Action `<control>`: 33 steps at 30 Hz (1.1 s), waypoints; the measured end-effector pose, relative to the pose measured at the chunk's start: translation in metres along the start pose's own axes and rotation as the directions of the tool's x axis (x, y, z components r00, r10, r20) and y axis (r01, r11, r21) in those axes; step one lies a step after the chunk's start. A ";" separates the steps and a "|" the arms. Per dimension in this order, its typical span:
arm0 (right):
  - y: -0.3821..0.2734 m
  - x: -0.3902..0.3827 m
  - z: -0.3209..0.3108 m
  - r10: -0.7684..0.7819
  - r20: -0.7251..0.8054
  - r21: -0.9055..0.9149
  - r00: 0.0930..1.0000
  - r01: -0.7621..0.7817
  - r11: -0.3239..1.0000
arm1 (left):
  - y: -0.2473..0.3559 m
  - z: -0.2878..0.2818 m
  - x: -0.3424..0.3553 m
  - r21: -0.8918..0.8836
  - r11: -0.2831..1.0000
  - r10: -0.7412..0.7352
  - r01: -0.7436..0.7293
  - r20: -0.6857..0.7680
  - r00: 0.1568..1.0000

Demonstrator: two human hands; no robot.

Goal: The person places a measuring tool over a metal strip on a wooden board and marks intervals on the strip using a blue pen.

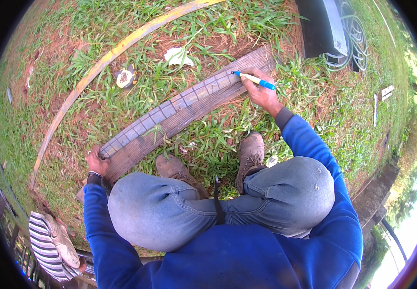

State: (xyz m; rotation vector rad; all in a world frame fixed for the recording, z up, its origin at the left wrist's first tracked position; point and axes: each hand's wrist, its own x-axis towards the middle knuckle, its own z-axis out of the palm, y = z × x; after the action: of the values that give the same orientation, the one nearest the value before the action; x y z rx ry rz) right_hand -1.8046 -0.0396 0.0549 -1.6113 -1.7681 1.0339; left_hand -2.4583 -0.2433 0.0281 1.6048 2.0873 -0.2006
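Observation:
A grey metal strip (170, 108) with many dark cross lines lies lengthwise on a grooved brown wooden board (189, 118), running from lower left to upper right on the grass. My left hand (96, 163) is closed on the strip's lower-left end, beside the board. Near the upper-right end, my right hand (261, 94) grips a cream and blue marker (261, 82), whose dark tip is at the strip's marked surface. My boots stand just below the board, between it and my bent knees.
A long yellow metal bar (93, 70) crosses the upper left. A tape measure (125, 77) and white scrap (178, 57) lie on the grass. A dark box (314, 29) with coiled hose (353, 43) is upper right. A person in a striped top (48, 243) appears lower left.

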 end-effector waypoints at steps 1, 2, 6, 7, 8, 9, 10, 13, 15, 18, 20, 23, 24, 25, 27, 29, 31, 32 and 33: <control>-0.001 0.000 0.000 -0.001 0.001 0.001 1.000 0.001 1.000 | 0.000 0.000 0.000 -0.030 0.999 0.015 -0.015 -0.020 1.000; -0.001 0.001 0.000 0.012 0.009 -0.003 1.000 -0.012 1.000 | 0.000 0.001 -0.001 -0.059 0.998 0.029 -0.031 -0.041 0.999; -0.001 0.002 0.004 0.002 0.016 0.021 1.000 -0.003 1.000 | -0.008 0.002 -0.002 -0.033 0.999 0.013 -0.014 -0.029 1.000; 0.001 0.002 0.004 0.001 0.016 0.020 1.000 -0.002 1.000 | -0.008 0.002 -0.001 -0.032 0.999 0.013 -0.013 -0.015 1.000; 0.002 0.002 0.003 -0.017 0.016 0.004 1.000 0.017 1.000 | -0.008 0.002 0.000 -0.031 0.999 0.013 -0.013 -0.001 1.000; 0.004 0.003 0.003 -0.036 0.017 -0.012 0.999 0.036 0.999 | -0.007 0.003 0.000 -0.032 0.999 0.012 -0.012 -0.002 1.000; 0.002 0.003 0.003 -0.036 0.018 -0.011 0.999 0.036 0.999 | -0.007 0.003 0.000 -0.026 0.999 0.038 -0.039 -0.031 0.999; -0.004 0.000 0.001 0.017 0.023 -0.032 1.000 -0.016 0.999 | -0.005 0.001 0.000 -0.015 1.000 0.017 -0.017 -0.002 1.000; -0.008 -0.002 0.000 -0.071 0.034 -0.046 0.997 0.073 0.996 | -0.003 -0.001 0.002 -0.009 1.000 -0.029 0.030 0.055 0.998; -0.020 -0.003 0.008 -0.073 0.065 -0.031 0.995 0.075 0.997 | -0.005 -0.001 -0.001 -0.026 1.000 0.000 0.000 0.023 1.000; -0.021 -0.006 0.011 -0.050 0.080 -0.030 0.996 0.052 0.998 | -0.002 -0.002 0.000 -0.028 1.000 0.009 -0.009 0.026 1.000; -0.020 -0.006 0.015 -0.039 0.100 -0.036 0.994 0.043 0.998 | -0.001 -0.002 0.000 0.000 1.000 -0.012 0.012 0.026 1.000; -0.019 -0.005 0.016 -0.052 0.105 -0.042 0.993 0.057 0.998 | -0.001 -0.002 0.000 0.000 1.000 -0.013 0.013 0.026 1.000; -0.019 -0.005 0.017 -0.052 0.106 -0.042 0.993 0.057 0.997 | -0.002 -0.002 0.000 -0.010 1.000 -0.019 0.020 0.035 0.999; -0.019 -0.005 0.019 -0.079 0.101 -0.041 0.992 0.084 0.996 | -0.002 -0.002 0.000 -0.019 0.999 -0.027 0.028 0.046 0.999; -0.019 -0.004 0.019 -0.093 0.098 -0.044 0.991 0.098 0.994 | -0.001 -0.002 0.000 -0.031 0.999 -0.014 0.015 0.036 0.999; -0.018 -0.004 0.020 -0.109 0.093 -0.047 0.990 0.114 0.992 | 0.002 -0.003 0.000 -0.029 0.999 -0.014 0.015 0.035 0.999; -0.016 -0.004 0.019 -0.123 0.086 -0.048 0.989 0.127 0.991 | 0.003 -0.004 0.000 -0.026 1.000 -0.013 0.014 0.033 0.999; -0.016 -0.004 0.018 -0.137 0.079 -0.050 0.987 0.141 0.989 | 0.002 -0.003 0.000 -0.026 1.000 -0.012 0.013 0.032 0.999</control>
State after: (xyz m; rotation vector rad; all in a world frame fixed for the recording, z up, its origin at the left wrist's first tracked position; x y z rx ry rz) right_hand -1.8281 -0.0471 0.0579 -1.4750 -1.9451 1.0006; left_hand -2.4573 -0.2410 0.0314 1.5638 2.0679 -0.2003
